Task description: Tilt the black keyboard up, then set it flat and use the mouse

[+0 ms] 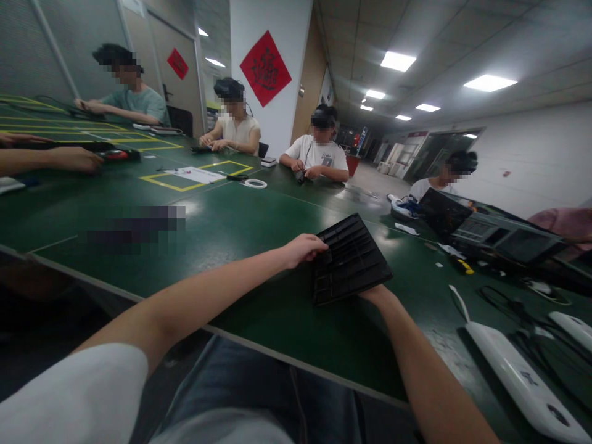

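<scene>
A black rectangular plastic panel (355, 258) with ribs dividing its face into cells is held tilted above the green table, in front of me. My left hand (305, 250) is closed at the panel's left side, with thumb and fingertips pinched there. Whether a small part is also between those fingertips I cannot make out. From below, my right hand (375, 295) holds the panel near its lower right edge. The panel hides most of that hand's fingers.
On the green table (259, 246), a white power strip (522, 376) and black cables (513, 314) lie to the right. Beyond stands an open computer case (499, 231), near a yellow-handled tool (462, 265). A tape roll (255, 184) lies farther back. Several people sit around the table.
</scene>
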The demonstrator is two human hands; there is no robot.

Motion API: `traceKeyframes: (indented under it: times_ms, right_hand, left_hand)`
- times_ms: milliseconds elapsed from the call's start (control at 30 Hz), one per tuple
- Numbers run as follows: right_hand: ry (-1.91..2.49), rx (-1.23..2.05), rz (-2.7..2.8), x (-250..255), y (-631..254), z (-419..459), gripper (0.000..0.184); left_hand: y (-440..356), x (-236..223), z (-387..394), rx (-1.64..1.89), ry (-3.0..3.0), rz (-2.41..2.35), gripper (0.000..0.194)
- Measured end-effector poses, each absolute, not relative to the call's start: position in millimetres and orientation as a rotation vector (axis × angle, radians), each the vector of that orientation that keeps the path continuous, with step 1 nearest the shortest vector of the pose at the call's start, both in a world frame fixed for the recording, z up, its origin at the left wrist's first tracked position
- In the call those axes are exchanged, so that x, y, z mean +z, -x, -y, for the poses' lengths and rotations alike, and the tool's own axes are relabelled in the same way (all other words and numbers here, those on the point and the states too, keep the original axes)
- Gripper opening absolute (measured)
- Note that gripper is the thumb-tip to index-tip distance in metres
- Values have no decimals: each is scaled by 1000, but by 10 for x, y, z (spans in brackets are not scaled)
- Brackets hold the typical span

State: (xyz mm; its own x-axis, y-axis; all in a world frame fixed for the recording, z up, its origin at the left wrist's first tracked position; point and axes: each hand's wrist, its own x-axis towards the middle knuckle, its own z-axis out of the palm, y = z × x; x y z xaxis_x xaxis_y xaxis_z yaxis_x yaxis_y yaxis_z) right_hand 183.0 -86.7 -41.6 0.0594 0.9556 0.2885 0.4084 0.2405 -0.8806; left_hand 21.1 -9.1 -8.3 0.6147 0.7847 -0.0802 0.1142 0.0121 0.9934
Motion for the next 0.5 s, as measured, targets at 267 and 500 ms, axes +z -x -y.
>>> traceKeyframes:
  times_ms: [267, 500]
  right_hand:
    - [1228, 732, 1541, -550, -1990, 849, 40]
    - [1627, 331, 1708, -407, -2454, 913, 38]
  left_hand:
    - [-187, -163, 117, 642, -2414, -667, 35]
    - [-1, 69, -243, 694, -2405, -1181, 33]
